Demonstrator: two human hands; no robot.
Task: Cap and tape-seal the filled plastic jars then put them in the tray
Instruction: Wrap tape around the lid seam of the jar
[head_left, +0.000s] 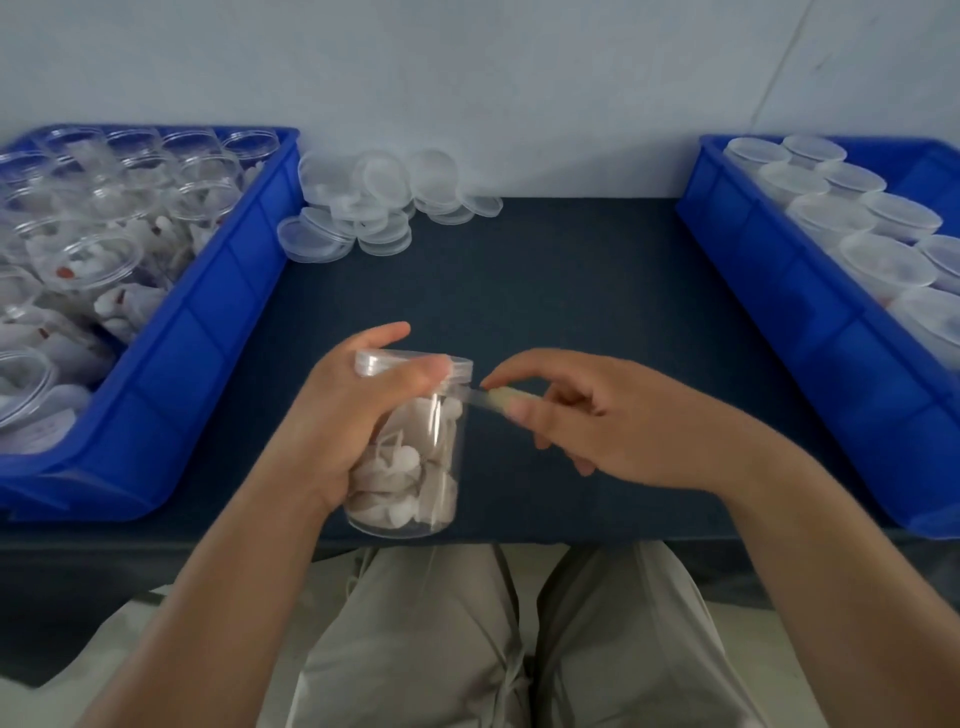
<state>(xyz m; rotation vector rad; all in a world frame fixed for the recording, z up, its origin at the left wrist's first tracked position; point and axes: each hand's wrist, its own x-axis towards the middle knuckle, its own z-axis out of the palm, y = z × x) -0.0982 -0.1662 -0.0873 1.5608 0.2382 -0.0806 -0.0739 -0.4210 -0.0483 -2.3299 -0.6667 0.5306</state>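
Observation:
My left hand grips a clear plastic jar filled with white pieces, above the near edge of the dark table. A clear cap sits on the jar, with my thumb across its rim. My right hand is just right of the jar and pinches a strip of clear tape that runs to the jar's side under the cap. The blue tray on the right holds several capped jars.
A blue bin on the left is full of open filled jars. A heap of loose clear caps lies at the back of the table against the wall. My knees are below the table edge.

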